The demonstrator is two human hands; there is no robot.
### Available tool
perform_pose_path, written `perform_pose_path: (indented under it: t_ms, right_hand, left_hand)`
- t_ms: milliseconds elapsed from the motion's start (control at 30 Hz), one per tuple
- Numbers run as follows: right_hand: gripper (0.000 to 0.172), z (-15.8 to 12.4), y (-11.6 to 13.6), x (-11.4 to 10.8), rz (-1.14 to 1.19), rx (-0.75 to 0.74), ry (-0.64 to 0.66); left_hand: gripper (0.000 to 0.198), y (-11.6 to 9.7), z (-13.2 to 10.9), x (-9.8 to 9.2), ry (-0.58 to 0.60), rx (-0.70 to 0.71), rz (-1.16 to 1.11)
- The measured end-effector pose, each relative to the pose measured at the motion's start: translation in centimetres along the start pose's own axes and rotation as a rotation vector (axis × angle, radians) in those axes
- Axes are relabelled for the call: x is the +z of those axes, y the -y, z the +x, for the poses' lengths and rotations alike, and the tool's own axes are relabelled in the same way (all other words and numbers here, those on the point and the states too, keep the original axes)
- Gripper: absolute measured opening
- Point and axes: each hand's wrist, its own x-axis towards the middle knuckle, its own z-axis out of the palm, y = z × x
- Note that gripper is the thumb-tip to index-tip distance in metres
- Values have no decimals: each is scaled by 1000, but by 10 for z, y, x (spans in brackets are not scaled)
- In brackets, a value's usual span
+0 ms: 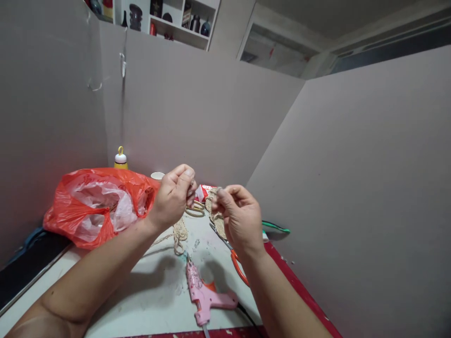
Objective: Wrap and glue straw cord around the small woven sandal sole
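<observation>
My left hand (172,195) is raised above the table, its fingers curled and the thumb pressed on top. To its right, my right hand (242,218) pinches thumb against fingertips. What either hand holds, if anything, is too small or hidden to make out. Beneath my left hand lies a bundle of beige cord (180,230). A braided beige cord piece (219,223) shows partly behind my right hand. Orange-handled scissors (238,268) lie under my right wrist, partly covered. Nearer to me, a pink glue gun (202,295) rests on its side with a glue stick in its back end.
A red plastic bag (84,230) with white plastic inside fills the left side. Behind it stand a yellow bottle (120,159) and a white cup (157,176). Gold-handled scissors (195,210) and a red box (203,192) lie farther back. Grey partitions (197,108) enclose the table.
</observation>
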Motion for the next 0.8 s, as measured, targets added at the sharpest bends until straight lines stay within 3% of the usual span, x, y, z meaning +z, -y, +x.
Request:
perform_pose_path:
  t_ms: [233,367,567,667,800]
  right_hand:
    - [26,-3,-5,50,199,44,121]
    - [37,-5,-15,71,275,59,158]
    - [40,6,-25,73,399,75,15]
    - [32,16,-24,70,449,67,-78]
    - [28,22,-24,66,468,53,-107]
  left_hand:
    - [41,-10,-5,-6,-141,231,83]
    - [43,-12,-5,-7,-200,289,142]
    - [15,-8,-3,0,-337,380,269]
    - [12,2,-1,0,-331,390,317]
    - [12,12,2,-4,-310,449,424]
